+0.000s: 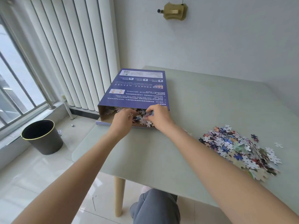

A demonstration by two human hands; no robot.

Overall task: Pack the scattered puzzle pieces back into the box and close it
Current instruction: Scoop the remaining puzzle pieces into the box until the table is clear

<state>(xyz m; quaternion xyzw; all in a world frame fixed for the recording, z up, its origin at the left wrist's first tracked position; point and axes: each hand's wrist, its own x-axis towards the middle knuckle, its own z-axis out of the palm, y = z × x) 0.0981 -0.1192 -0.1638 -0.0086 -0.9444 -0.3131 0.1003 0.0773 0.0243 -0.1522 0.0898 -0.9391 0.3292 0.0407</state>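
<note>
Tabletop: box (135, 89) mouth at both hands.

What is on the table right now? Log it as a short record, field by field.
box: purple box, lying flat, near end open
in box: puzzle pieces at the mouth
left hand: at the mouth, among pieces
right hand: pinching pieces there
left to pack: loose pile on table, right side
floor: black bin
</note>
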